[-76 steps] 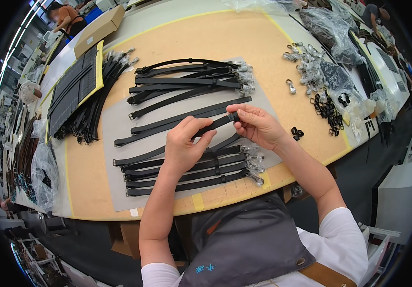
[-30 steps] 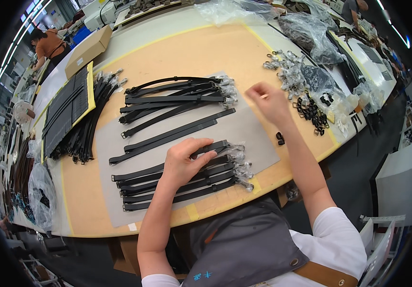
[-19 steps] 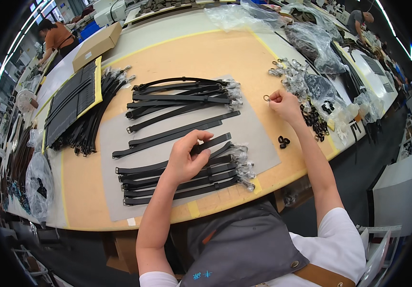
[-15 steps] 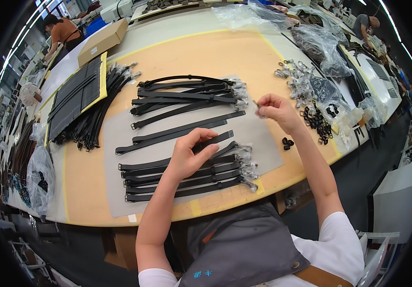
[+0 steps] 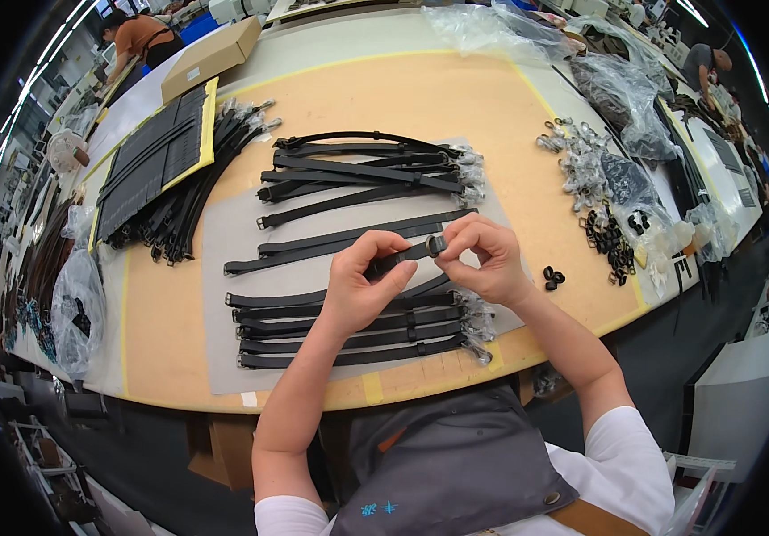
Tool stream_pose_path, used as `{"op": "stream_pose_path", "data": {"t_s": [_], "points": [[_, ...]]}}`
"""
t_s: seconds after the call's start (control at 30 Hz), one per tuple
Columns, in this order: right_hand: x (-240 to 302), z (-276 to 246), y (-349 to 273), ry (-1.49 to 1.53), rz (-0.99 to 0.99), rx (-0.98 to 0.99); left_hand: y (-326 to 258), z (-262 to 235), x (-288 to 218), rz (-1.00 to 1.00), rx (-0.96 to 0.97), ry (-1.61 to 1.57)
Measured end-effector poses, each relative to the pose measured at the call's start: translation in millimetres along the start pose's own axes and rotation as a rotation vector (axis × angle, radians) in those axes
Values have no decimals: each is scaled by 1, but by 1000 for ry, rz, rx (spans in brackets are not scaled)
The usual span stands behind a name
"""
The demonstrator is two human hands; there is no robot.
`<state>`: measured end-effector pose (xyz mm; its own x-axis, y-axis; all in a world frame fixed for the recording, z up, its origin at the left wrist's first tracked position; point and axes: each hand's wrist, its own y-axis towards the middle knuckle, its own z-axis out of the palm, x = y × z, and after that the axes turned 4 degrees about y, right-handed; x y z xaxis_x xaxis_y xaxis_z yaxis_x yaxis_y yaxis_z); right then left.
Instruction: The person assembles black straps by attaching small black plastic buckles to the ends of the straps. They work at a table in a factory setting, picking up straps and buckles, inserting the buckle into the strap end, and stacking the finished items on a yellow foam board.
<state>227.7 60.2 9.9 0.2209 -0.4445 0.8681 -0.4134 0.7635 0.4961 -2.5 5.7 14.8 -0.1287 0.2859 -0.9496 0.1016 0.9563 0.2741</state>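
My left hand pinches the end of a black leather strap and lifts it off the grey mat. My right hand holds a small metal ring against that strap's tip. Under my hands lie several finished black straps with metal clasps at their right ends. Farther away, a second bunch of black straps rests on the same mat. Two loose long straps lie between the two bunches.
Metal clasps and black rings lie in a pile at the right, with a few black rings nearer. A heap of black straps sits at the left. Plastic bags and a cardboard box stand at the back. Another person works far left.
My right hand reached out to the hardware pile at the right, then came back to the strap end. My left hand lifted that strap's end off the mat.
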Motion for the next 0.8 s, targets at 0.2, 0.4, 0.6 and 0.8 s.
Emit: {"op": "stream_pose_path", "data": {"t_s": [0.2,0.4,0.6,0.8], "points": [[-16,0,-6,59,41,25,-1,3,7,-31,76,-51],[-13,-3,-4,654,425,112,-1,4,2,9,60,8],[-19,-9,-7,879,572,212,-3,7,-13,9,59,82],[-19,-9,-4,679,587,307,-5,9,-16,27,82,211]]}}
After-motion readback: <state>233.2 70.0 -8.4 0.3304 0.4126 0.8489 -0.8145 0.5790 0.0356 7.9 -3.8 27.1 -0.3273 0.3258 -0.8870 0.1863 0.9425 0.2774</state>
